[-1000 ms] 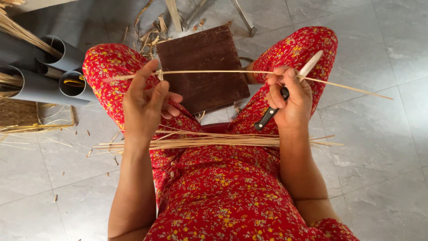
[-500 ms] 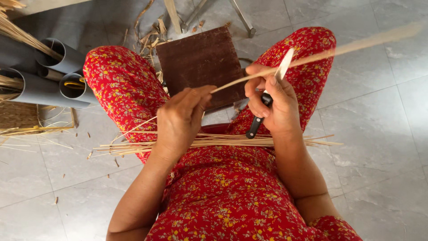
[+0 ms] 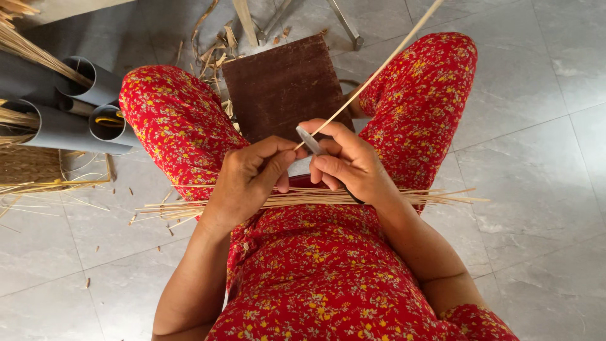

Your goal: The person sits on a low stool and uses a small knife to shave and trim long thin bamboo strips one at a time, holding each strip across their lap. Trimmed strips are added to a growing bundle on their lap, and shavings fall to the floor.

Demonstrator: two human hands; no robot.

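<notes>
Strip [image 3: 372, 74] — one; knife [image 3: 309, 140] — one

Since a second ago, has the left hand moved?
Yes. The left hand has shifted right, from over the left knee toward the brown board, meeting the right hand.

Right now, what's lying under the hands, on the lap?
A bundle of thin sticks lies across the lap, poking out both sides. Its middle is hidden under the left hand and right hand, which hold a knife and one long strip.
</notes>
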